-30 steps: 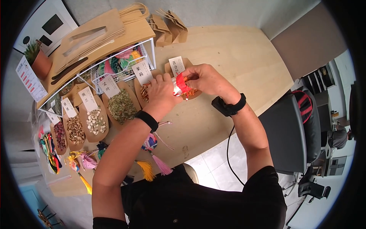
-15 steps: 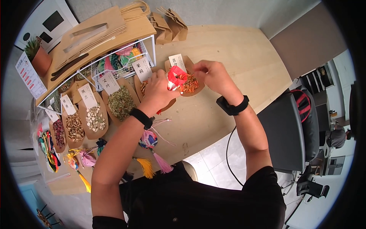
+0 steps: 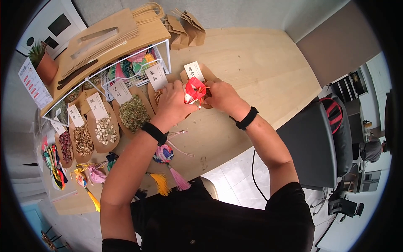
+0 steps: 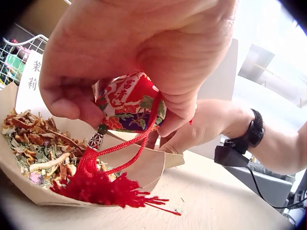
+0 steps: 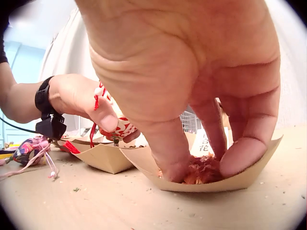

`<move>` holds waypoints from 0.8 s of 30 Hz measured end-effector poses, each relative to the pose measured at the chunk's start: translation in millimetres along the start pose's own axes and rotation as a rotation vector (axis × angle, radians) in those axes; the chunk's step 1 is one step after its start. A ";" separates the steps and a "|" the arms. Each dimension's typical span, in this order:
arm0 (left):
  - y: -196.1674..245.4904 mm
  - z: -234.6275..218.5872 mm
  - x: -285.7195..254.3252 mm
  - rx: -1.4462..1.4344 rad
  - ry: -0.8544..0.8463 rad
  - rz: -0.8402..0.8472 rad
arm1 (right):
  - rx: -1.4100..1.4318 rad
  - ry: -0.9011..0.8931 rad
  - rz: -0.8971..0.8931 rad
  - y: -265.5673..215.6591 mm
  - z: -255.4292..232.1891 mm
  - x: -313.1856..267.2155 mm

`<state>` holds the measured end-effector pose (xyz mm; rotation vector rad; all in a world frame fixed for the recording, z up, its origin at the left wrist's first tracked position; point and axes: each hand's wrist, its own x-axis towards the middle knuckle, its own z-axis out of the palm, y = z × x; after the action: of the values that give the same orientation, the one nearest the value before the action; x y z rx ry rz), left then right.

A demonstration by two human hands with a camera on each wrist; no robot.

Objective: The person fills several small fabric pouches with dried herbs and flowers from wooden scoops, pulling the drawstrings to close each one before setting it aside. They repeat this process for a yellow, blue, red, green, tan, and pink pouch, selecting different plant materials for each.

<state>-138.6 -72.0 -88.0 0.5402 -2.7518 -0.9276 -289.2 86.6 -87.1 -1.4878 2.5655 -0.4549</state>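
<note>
The left hand grips a red and white patterned pouch, its red mouth facing up in the head view. In the left wrist view, a red tassel hangs from the pouch over a paper tray of dried peel and leaves. The right hand reaches into the rightmost paper tray, thumb and fingertips pinching reddish-orange dried pieces. In the head view the right hand is just right of the pouch and covers most of that tray's contents.
More labelled trays of dried herbs line up to the left, before a wooden shelf with a wire basket. Tasselled sachets lie near the front edge. Paper bags stand at the back; a black chair is at the right.
The right hand has gone from the pouch, out to the right, then down into the rightmost tray. The left hand has turned the pouch so its mouth faces up.
</note>
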 end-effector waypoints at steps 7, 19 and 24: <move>0.5 -2.7 -3.0 0.012 -0.012 -0.028 | 0.102 0.066 0.047 8.2 18.5 6.9; 7.9 -2.4 0.3 0.141 -0.057 -0.067 | 0.555 0.170 0.208 -20.0 -48.7 -1.4; 15.9 -2.3 7.2 0.109 -0.074 -0.096 | 0.669 0.086 0.212 -29.7 -67.7 -3.8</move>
<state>-149.0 -64.4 -76.0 0.6744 -2.8781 -0.8375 -281.2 88.8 -13.5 -0.9631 2.2408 -1.2097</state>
